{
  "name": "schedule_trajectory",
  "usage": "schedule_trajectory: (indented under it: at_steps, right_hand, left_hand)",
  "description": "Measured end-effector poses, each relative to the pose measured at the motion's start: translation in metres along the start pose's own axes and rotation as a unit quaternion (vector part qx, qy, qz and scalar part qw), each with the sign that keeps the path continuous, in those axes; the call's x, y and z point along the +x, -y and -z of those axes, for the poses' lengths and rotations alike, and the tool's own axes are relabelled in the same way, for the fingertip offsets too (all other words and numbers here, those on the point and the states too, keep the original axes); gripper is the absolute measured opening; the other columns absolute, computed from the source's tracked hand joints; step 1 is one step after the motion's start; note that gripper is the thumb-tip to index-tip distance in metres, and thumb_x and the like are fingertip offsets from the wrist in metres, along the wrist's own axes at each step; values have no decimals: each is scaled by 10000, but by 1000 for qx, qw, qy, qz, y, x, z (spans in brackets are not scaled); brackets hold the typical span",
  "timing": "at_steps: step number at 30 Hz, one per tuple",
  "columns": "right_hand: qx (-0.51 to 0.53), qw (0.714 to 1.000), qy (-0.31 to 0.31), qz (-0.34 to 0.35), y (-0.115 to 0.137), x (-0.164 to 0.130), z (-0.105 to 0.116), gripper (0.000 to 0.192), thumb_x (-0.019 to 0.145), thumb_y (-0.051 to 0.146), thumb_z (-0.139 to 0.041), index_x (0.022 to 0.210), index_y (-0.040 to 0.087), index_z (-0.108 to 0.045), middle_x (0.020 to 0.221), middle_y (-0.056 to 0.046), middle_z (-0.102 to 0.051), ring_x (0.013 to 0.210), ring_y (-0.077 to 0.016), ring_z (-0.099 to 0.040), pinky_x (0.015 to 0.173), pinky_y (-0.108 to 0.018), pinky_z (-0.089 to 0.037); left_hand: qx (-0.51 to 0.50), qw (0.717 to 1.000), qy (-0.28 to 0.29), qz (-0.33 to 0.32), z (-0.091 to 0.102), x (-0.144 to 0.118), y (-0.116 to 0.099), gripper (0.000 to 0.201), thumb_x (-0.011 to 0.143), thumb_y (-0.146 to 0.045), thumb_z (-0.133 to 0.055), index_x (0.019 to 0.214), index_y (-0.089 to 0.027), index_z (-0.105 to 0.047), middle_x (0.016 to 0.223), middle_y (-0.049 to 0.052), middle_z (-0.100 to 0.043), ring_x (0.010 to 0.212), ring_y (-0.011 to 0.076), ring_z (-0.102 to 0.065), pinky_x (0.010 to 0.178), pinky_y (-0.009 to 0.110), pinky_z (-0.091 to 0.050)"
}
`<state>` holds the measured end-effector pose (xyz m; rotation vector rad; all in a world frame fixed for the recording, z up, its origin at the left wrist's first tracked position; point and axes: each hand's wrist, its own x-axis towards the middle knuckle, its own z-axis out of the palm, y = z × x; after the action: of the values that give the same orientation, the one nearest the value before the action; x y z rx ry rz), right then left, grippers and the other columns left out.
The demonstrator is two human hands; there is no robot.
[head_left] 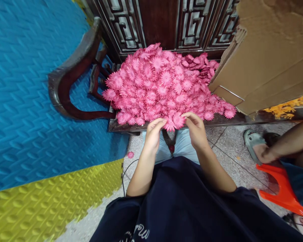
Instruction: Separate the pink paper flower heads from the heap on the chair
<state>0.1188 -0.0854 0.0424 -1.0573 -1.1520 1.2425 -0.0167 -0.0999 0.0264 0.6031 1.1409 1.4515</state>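
A big heap of pink artificial daisy flowers lies on the seat of a dark wooden chair. At the heap's near edge, my left hand and my right hand pinch the same small cluster of pink flower heads from either side, fingers curled on the petals. A single pink flower lies on the speckled floor below the seat. My knees in light blue fabric sit just under the hands.
A cardboard box leans at the right of the heap, with yellow flowers beneath it. Another person's leg and sandalled foot rest by an orange plastic stool. Blue and yellow foam mats cover the floor on the left.
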Motion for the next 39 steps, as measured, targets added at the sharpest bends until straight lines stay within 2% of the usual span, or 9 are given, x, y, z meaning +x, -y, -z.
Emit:
schedule_trajectory:
  at_steps: [8, 12, 15, 18, 20, 25, 30, 36, 39]
  right_hand:
    - [-26, 998, -51, -1, -2, 1, -1, 41, 744, 260, -568, 752, 228, -591, 747, 10, -610, 743, -124, -560, 728, -287, -452]
    - [-11, 998, -57, -7, -5, 1, -3, 82, 714, 274, -611, 783, 230, -602, 789, -2, -627, 781, -134, -571, 770, -308, -448]
    - [14, 996, -92, -13, -7, 2, -2, 72, 711, 273, -600, 756, 224, -572, 766, 13, -589, 753, -116, -541, 758, -277, -431]
    - [40, 988, -150, -7, -9, 3, 1, 50, 725, 249, -558, 724, 219, -518, 713, 37, -509, 684, -89, -489, 705, -228, -405]
    - [59, 985, -163, 12, -9, 3, 1, 53, 736, 212, -521, 697, 219, -487, 691, 42, -478, 656, -81, -475, 680, -217, -394]
    - [75, 993, -89, 23, -8, -6, -11, 131, 782, 217, -449, 657, 224, -412, 658, 28, -524, 627, -100, -512, 679, -259, -423]
    - [-19, 999, -48, 5, 0, -19, -23, 243, 773, 347, -552, 646, 224, -385, 520, 68, -390, 453, -78, -387, 466, -225, -339]
    - [-111, 992, 55, 10, 1, -23, -24, 193, 733, 362, -635, 853, 217, -593, 523, 64, -450, 473, -85, -436, 478, -236, -343]
    - [-122, 991, 44, 13, -1, -20, -23, 181, 740, 361, -625, 826, 203, -638, 564, 44, -503, 513, -88, -467, 506, -238, -370]
  left_hand:
    - [4, 997, -74, -37, -5, -2, 4, 106, 609, -262, -684, 642, -175, -634, 641, -30, -591, 626, 69, -516, 650, 192, -409]
    - [-26, 997, -57, -41, -7, -4, 3, 196, 573, -281, -741, 645, -166, -599, 623, -36, -570, 612, 61, -513, 656, 193, -409]
    - [-38, 996, -60, -49, -5, -5, 1, 229, 569, -301, -751, 630, -164, -578, 626, -37, -559, 624, 62, -518, 678, 198, -410]
    - [-30, 992, -101, -65, -1, -5, 1, 235, 588, -329, -735, 632, -163, -576, 649, -29, -562, 649, 71, -524, 670, 199, -407]
    - [-23, 990, -123, -67, 1, -5, 3, 230, 597, -344, -724, 657, -167, -591, 669, -26, -567, 664, 76, -525, 649, 194, -401]
    - [-14, 990, -122, -67, -1, -7, 10, 171, 632, -328, -690, 681, -178, -624, 680, -25, -572, 659, 75, -507, 643, 191, -392]
    - [66, 985, -96, -126, -3, -11, 11, 131, 691, -298, -643, 651, -176, -620, 697, -8, -565, 709, 104, -522, 718, 226, -413]
    - [154, 969, -61, -182, -3, -15, 8, 156, 755, -275, -588, 645, -167, -615, 713, 6, -553, 748, 124, -533, 729, 240, -413]
    - [184, 962, -54, -195, -5, -17, 7, 151, 770, -272, -574, 670, -172, -630, 722, 10, -556, 740, 125, -533, 712, 238, -412]
